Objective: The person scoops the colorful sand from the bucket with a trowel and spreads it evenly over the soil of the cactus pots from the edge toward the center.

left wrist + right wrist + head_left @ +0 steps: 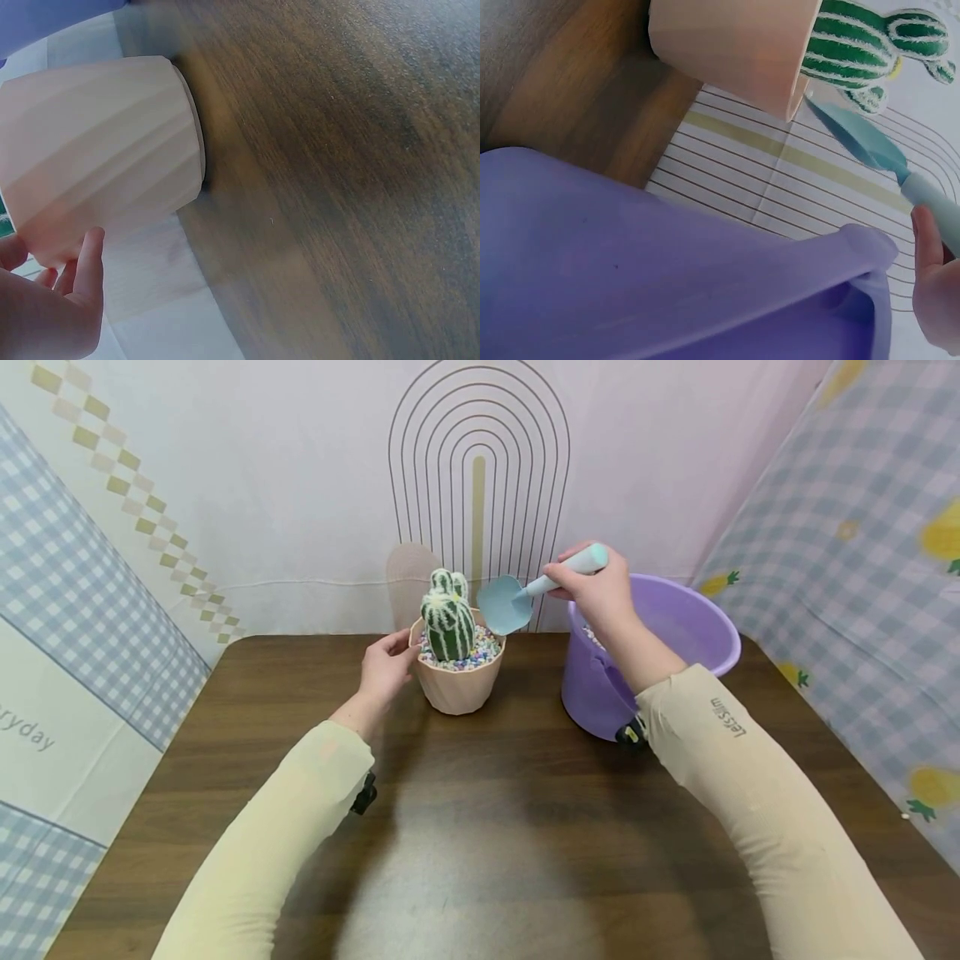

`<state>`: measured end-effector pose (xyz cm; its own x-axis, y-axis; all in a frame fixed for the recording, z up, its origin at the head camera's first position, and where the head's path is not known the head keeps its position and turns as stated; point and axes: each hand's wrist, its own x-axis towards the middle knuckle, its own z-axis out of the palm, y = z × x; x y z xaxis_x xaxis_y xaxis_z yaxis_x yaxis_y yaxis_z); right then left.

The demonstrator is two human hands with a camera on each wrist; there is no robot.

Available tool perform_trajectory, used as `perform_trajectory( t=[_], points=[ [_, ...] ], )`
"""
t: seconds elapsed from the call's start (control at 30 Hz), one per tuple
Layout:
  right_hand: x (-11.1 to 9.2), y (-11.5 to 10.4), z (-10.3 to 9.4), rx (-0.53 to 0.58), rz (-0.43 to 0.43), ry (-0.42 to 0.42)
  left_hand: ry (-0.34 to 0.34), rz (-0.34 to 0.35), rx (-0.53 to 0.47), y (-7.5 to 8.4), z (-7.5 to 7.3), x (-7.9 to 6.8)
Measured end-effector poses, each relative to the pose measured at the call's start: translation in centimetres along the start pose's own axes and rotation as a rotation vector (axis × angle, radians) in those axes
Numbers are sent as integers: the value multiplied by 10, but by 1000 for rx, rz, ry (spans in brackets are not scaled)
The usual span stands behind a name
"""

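A pinkish-beige flowerpot (459,691) stands on the table, holding a green cactus with white fuzzy stripes (450,628) set in small multicoloured pebbles (486,647). My left hand (386,666) pinches the pot's left rim, thumb over the edge and fingers against the outer wall; the left wrist view shows the pot's ribbed side (105,142). In my right hand (600,589) is a light-blue hand trowel (506,604), gripped by its pale handle. Its blade tilts down toward the pot, the tip right at the right rim in the right wrist view.
A purple bucket (596,693) stands on the right, under my right forearm, with similar pebbles (592,637) partly visible inside. The dark wooden table (480,827) ends at the back against a patterned cloth wall (300,527). Checked cloth (840,593) hangs on the right.
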<state>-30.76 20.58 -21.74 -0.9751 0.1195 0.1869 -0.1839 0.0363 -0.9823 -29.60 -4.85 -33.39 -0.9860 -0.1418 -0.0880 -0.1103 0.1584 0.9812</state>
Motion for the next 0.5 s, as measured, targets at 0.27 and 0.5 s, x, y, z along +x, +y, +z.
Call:
perform_trajectory(
  t=[0.27, 0.5],
  points=[
    [-2, -1, -1, -19, -61, -5, 3, 10, 6, 1, 1, 0],
    [-4, -5, -9, 35, 46, 76, 0, -1, 16, 1, 0, -2]
  ],
)
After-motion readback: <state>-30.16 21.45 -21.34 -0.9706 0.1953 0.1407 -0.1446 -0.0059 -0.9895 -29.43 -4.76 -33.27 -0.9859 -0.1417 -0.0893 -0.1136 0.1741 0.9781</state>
